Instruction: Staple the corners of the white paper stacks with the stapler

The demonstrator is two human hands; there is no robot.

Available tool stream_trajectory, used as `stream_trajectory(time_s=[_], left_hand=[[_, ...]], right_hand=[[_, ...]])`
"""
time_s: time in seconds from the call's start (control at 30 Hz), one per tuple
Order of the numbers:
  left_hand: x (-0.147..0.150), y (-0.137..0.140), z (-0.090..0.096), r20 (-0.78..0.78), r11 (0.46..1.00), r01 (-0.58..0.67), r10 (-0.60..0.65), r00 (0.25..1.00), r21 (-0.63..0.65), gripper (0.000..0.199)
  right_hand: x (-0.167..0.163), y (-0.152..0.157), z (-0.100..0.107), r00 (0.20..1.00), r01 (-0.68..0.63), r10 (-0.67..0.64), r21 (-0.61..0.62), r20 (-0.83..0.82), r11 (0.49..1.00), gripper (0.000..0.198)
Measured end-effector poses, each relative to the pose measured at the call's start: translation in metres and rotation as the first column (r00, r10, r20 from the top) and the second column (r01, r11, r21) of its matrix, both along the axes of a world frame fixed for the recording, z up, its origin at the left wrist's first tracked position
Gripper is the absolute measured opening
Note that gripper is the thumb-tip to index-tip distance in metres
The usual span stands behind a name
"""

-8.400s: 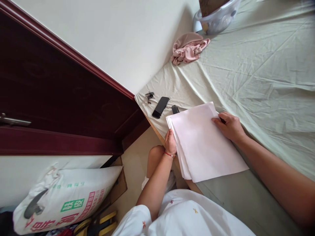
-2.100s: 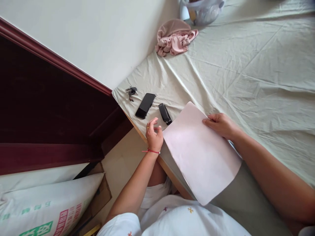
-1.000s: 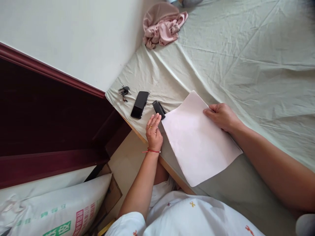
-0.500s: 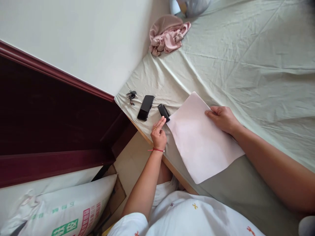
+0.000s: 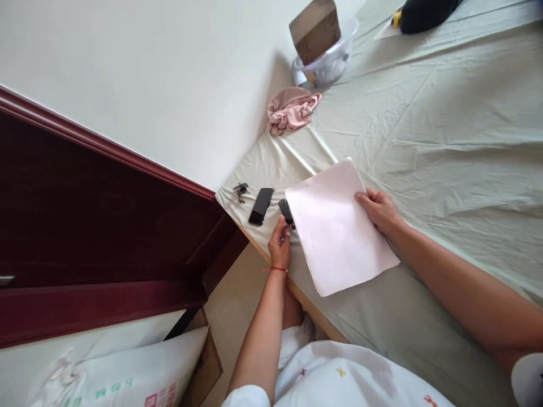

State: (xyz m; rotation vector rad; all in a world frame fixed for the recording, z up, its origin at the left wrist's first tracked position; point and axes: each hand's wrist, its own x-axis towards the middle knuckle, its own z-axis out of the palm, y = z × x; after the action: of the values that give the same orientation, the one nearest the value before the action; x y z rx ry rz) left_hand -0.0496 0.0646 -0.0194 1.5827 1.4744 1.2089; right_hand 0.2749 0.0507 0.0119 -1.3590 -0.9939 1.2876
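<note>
My right hand (image 5: 380, 210) pinches the right edge of a thin stack of white paper (image 5: 339, 232), thumb on top. The stack is held at a slant over the sheet-covered surface. At its left edge is a small black stapler (image 5: 285, 210), partly hidden behind the paper and my fingers. My left hand (image 5: 280, 244), with a red string on the wrist, is closed around the near end of the stapler. A black phone (image 5: 261, 206) lies just left of the stapler, and a bunch of keys (image 5: 241, 190) lies farther left.
Crumpled pink cloth (image 5: 292, 110) lies by the wall, near a clear plastic basin (image 5: 343, 56) with a brown cardboard box (image 5: 314, 31) in it. A dark object (image 5: 426, 16) is at the far edge. A printed white sack (image 5: 139, 367) stands lower left.
The view has shifted, bringing the basin and box into sight. My left fingers, earlier stretched out on the stapler, have curled around it. The paper's left corner has risen.
</note>
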Motion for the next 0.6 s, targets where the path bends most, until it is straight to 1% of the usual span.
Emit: stream_trajectory(time_s=[0.07,0.1,0.13,0.17,0.27,0.3,0.37,0.4,0.43,0.53,0.6], left_hand=[[0.002,-0.007,0.007,0.087,0.997,-0.074,0.074,0.993,-0.003,0.058],[0.003,-0.012,0.010,0.114,0.995,-0.104,0.104,0.988,-0.005,0.054],[0.005,-0.017,0.014,0.190,0.989,-0.143,0.148,0.971,-0.037,0.047],[0.007,-0.022,0.019,0.223,0.987,-0.146,0.158,0.962,-0.067,0.045],[0.017,-0.036,0.031,0.314,0.984,-0.070,0.119,0.942,-0.163,0.062],[0.021,-0.039,0.034,0.404,0.975,-0.025,0.114,0.908,-0.219,0.065],[0.030,-0.043,0.037,0.537,0.947,0.079,0.106,0.837,-0.310,0.071],[0.033,-0.043,0.038,0.572,0.936,0.108,0.111,0.813,-0.336,0.072],[0.036,-0.043,0.037,0.574,0.932,0.108,0.120,0.810,-0.347,0.071],[0.040,-0.041,0.030,0.507,0.939,0.004,0.182,0.842,-0.343,0.054],[0.038,-0.040,0.023,0.469,0.938,-0.061,0.225,0.854,-0.340,0.050]], right_hand=[[0.000,-0.001,0.003,0.988,0.010,-0.011,-0.002,-0.156,1.000,0.034],[-0.001,-0.002,0.004,0.978,0.000,-0.001,-0.008,-0.210,1.000,0.033],[-0.001,-0.003,0.005,0.971,-0.017,0.014,-0.013,-0.238,1.000,0.033],[-0.002,-0.003,0.006,0.966,-0.033,0.028,-0.012,-0.258,0.999,0.033],[-0.004,-0.003,0.005,0.950,-0.079,0.080,0.016,-0.302,0.997,0.036],[-0.004,-0.003,0.004,0.945,-0.097,0.101,0.027,-0.311,0.995,0.037],[-0.006,-0.003,0.002,0.944,-0.130,0.139,0.049,-0.299,0.990,0.039],[-0.007,-0.002,0.000,0.949,-0.141,0.153,0.062,-0.276,0.988,0.040],[-0.007,-0.002,-0.001,0.956,-0.148,0.163,0.076,-0.243,0.986,0.040],[-0.007,0.000,-0.005,0.976,-0.160,0.175,0.118,-0.130,0.980,0.041],[-0.006,0.002,-0.008,0.985,-0.156,0.164,0.141,-0.047,0.978,0.043]])
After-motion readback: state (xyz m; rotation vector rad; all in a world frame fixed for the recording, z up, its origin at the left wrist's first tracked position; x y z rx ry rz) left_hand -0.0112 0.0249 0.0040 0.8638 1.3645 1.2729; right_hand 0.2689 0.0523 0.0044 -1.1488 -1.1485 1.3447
